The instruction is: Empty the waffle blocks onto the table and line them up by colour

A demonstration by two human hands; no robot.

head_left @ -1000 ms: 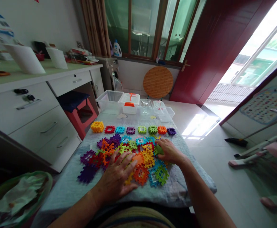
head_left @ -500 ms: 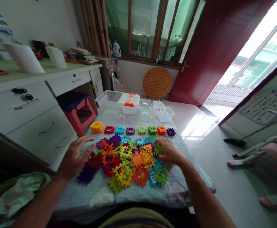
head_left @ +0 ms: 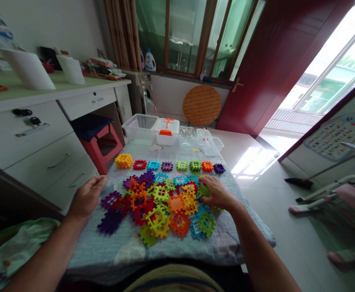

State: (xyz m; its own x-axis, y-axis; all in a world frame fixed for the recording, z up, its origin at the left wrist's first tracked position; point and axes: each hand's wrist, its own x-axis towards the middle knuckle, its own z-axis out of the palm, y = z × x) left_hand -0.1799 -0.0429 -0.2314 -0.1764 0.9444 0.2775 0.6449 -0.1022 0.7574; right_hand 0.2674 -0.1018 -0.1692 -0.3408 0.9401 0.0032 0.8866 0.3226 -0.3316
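Note:
A loose pile of interlocking plastic waffle blocks (head_left: 161, 207) in purple, orange, red, lime and blue covers the near part of the table. Beyond it stands a row of several single blocks, with a stacked yellow block (head_left: 123, 161) at its left end. My right hand (head_left: 218, 194) rests at the pile's far right, its fingers over a green block (head_left: 204, 190). My left hand (head_left: 88, 197) hangs at the table's left edge, beside a purple block (head_left: 110, 200). Its fingers are curled together, with nothing visible in them.
A quilted blue-grey cloth (head_left: 110, 253) covers the table. Clear plastic boxes (head_left: 140, 129) and a white box with an orange latch (head_left: 166, 132) stand at its far end. White drawers (head_left: 34, 129) and a red stool (head_left: 101, 149) are to the left.
My left hand has moved off the pile to the table's left edge, and its fingers have curled together. My right hand has stayed on the green block.

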